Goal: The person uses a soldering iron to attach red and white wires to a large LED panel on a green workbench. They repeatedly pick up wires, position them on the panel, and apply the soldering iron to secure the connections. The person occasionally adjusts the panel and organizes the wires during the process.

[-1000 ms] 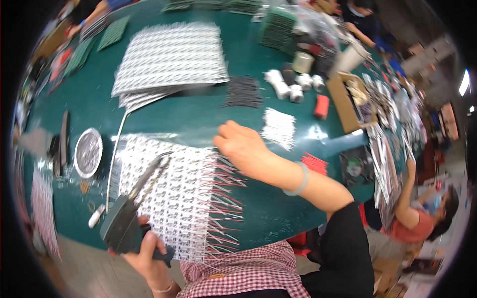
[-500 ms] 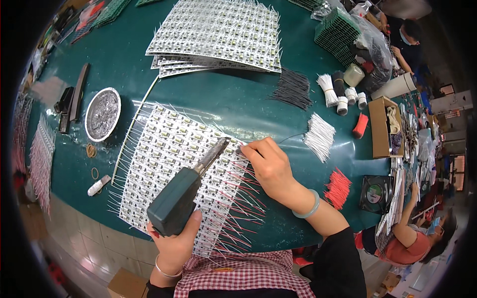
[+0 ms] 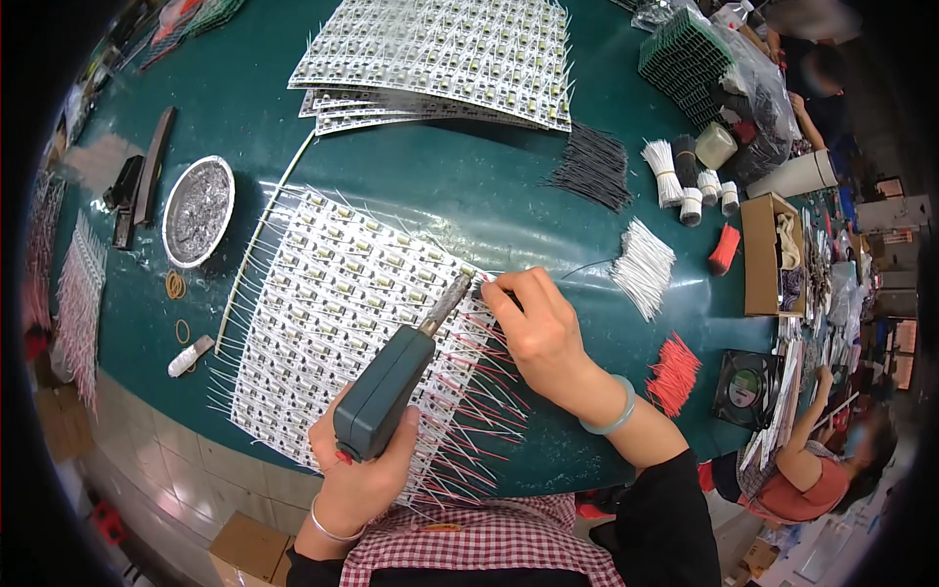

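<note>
Lying along the bench point(image 3: 548, 450)'s near edge, the white circuit board point(image 3: 328, 293) has open room to its right. Above it, the left hand point(image 3: 367, 479) grasps a soldering gun point(image 3: 383, 391), long axis slanting, tip pointing far right toward the corner where the right hand point(image 3: 538, 328) pinches; whatever it holds, I cannot tell.

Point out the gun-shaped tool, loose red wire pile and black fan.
Gun-shaped tool point(image 3: 384, 391): head view, on its green body.
Loose red wire pile point(image 3: 674, 376): head view, mid-pile.
Black fan point(image 3: 743, 387): head view, on its hub.
</note>
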### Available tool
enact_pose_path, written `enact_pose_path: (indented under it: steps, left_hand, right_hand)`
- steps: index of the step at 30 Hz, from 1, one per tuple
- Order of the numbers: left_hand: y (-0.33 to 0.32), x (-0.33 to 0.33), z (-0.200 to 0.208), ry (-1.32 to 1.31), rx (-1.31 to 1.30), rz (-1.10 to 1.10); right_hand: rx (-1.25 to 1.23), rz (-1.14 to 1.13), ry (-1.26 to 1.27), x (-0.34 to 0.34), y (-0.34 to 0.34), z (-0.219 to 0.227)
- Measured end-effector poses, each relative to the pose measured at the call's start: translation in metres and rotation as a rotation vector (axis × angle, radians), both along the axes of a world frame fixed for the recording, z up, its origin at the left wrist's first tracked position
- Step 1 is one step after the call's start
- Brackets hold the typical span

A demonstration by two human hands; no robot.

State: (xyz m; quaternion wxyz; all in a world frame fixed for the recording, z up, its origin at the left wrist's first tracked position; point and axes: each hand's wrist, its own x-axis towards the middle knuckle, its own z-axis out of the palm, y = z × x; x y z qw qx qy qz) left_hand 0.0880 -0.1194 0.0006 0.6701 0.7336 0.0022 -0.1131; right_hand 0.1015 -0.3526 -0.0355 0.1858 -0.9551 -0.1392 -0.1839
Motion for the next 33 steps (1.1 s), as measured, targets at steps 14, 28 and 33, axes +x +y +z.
enact_pose_path:
  steps: [14, 28, 33]
  left_hand:
    - [-0.001, 0.002, -0.005, -0.052, 0.089, -0.047]
    - [0.004, 0.005, 0.005, -0.239, 0.198, -0.121]
    - [0.006, 0.003, 0.008, -0.177, 0.166, -0.085]
  right_hand:
    - [-0.018, -0.003, 0.003, 0.002, 0.002, 0.002]
    - [-0.026, -0.017, 0.004, 0.003, 0.003, 0.001]
    - [-0.026, -0.015, -0.008, 0.003, 0.004, 0.000]
